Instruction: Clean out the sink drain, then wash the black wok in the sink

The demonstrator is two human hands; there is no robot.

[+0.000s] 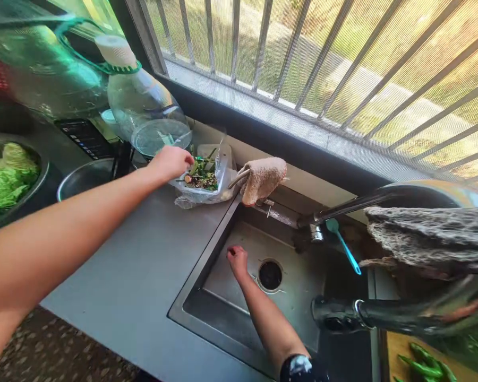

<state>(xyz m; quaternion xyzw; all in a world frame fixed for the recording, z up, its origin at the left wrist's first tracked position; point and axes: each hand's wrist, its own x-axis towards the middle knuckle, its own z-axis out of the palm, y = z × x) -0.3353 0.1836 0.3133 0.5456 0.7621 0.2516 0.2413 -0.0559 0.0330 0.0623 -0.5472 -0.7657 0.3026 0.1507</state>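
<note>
My left hand (171,161) is closed at the near left edge of a clear plastic bag (223,172) on the counter. Green and brown vegetable scraps (206,172) fill the bag's mouth. Just behind that hand is a round, clear plastic piece (159,135); whether the fingers touch it, I cannot tell. My right hand (238,259) hovers over the metal sink (219,313), left of the drain (270,275). Its fingers are curled together, and anything inside them is hidden.
A large clear bottle (143,98) stands behind the bag. A cloth (265,178) hangs at the sink's back edge. A black tap (342,313) juts over the sink from the right. Leafy greens (10,178) lie at left, green peppers (426,363) on a board.
</note>
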